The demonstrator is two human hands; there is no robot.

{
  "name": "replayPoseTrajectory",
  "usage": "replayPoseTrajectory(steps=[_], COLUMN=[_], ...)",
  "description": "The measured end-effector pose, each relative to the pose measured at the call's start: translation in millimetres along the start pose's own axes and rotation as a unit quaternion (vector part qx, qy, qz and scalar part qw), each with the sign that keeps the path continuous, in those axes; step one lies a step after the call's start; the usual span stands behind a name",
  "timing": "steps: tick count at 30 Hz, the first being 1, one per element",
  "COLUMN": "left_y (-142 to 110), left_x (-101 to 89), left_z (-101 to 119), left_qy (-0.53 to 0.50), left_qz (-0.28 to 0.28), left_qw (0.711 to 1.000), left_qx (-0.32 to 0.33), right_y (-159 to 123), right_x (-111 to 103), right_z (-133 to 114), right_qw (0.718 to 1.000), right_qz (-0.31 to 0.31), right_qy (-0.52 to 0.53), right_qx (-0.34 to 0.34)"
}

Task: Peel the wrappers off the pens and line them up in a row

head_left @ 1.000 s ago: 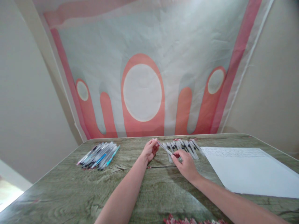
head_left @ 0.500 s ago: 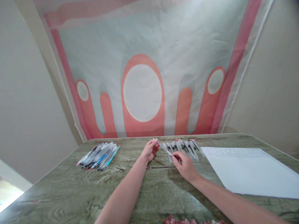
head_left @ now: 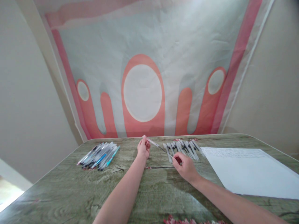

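Note:
Pinched in the fingertips of my left hand [head_left: 143, 149] is the clear barrel of a pen [head_left: 152, 142], tilted down to the right above the table. From its lower end a thin dark refill [head_left: 163, 150] reaches across to my right hand [head_left: 186, 166], whose thumb and fingers are closed on the refill's pale tip. Part of the refill appears to be still inside the barrel. Just beyond my right hand lies a row of clear pen parts [head_left: 192, 150] with black pieces among them.
On the left of the wood-patterned table [head_left: 77, 193] lies a heap of pens [head_left: 99, 157], some blue and turquoise. A large white sheet [head_left: 252, 174] with handwriting along its top is at the right. Behind the table hangs a pink-and-grey backdrop [head_left: 142, 93].
My left hand has moved left and slightly up with the barrel, away from my right hand. A stretch of dark refill now shows between them. My right hand has barely moved.

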State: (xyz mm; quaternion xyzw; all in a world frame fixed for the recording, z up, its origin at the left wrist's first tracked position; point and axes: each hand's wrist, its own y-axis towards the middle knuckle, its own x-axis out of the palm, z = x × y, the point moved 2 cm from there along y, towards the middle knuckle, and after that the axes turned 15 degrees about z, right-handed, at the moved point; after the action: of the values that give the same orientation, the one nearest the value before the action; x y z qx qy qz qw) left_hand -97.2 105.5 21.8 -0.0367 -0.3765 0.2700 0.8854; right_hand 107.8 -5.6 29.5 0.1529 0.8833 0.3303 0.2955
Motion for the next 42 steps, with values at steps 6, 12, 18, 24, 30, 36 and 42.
replayPoseTrajectory(steps=[6,12,18,24,30,36,42], left_y=[24,8,-30,-36,-31,-20,-16], left_x=[-14.8,-3.6,14.0,15.1,14.3,9.3,10.7], left_z=[22,3,-27,-28,-24,-15,-23], left_qy=[-0.089,0.124,0.282,0.281,0.319,0.365,0.437], left_qz=[0.111,0.015,-0.120,-0.110,-0.107,-0.087,-0.107], left_qw=[0.988,0.992,0.945,0.942,0.934,0.925,0.893], left_qx=[0.063,0.001,-0.113,-0.146,-0.122,-0.057,0.002], right_y=[-2,1,3,0,-2,-2,0], right_x=[-2,-4,-5,-2,-1,-1,-1], right_z=[-5,-1,0,0,-3,-7,-7], right_qw=[1.000,0.997,0.993,0.994,0.996,0.998,0.999], right_qz=[0.000,0.046,0.061,0.039,0.008,-0.004,-0.002], right_qy=[-0.001,-0.060,-0.092,-0.094,-0.091,-0.044,-0.022], right_qx=[-0.013,0.027,0.045,0.025,-0.008,-0.035,-0.032])
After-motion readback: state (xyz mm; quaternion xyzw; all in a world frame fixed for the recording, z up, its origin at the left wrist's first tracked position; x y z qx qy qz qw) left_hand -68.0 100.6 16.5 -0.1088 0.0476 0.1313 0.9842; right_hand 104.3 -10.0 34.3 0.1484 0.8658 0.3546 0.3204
